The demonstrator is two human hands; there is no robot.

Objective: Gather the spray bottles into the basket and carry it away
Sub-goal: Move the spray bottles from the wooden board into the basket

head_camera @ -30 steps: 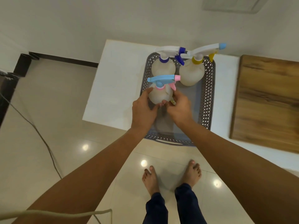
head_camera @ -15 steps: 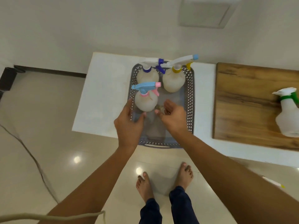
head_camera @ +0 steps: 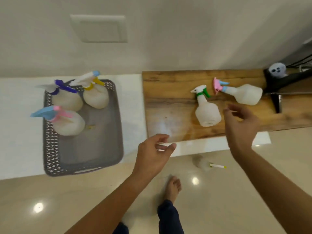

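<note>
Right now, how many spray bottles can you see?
5. Three stand in the grey basket: purple-topped, yellow-topped, blue-and-pink-topped. Two lie on the wooden board: green-topped, pink-topped.

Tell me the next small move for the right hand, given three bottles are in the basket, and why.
Probably extend the right hand a little further and close it around the green-trigger bottle. That bottle stands on the wooden board, nearest the open fingers, while the basket has bare floor for it. The pink-trigger bottle lies on its side farther back, so it can wait. The left hand is empty too.
</note>
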